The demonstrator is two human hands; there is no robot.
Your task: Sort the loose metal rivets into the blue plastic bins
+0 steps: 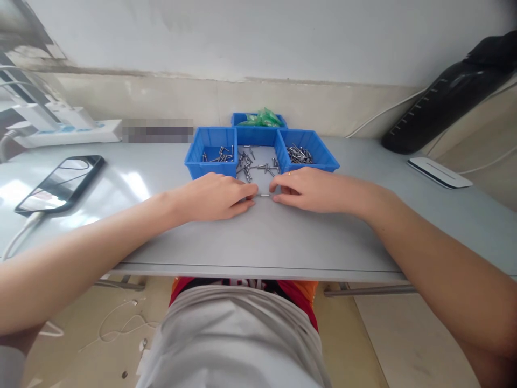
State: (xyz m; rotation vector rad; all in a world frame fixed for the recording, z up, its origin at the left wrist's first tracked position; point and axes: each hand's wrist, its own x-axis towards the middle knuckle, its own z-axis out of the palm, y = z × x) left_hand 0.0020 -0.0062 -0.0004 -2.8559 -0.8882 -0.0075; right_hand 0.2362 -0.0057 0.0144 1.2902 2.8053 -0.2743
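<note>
My left hand (pixel 220 196) rests on the grey table, thumb and index finger pinched on the left end of a small silver pin that looks like a blind rivet (pixel 264 195). Just beyond its right end, my right hand (pixel 309 188) has thumb and curled fingers apart, apparently holding nothing. More loose rivets (pixel 245 161) lie in the space between two blue bins. The left blue bin (pixel 210 133) has several rivets in it, and the right blue bin (pixel 313 137) a denser pile. My fingers partly hide the front of the bins.
Behind stands another blue bin (pixel 258 134) with green plastic packets (pixel 264 117). At left are a phone (pixel 60 183) on a cable and a white power strip (pixel 72 133). A black bottle (pixel 444 97) and a flat white device (pixel 439 172) are at right.
</note>
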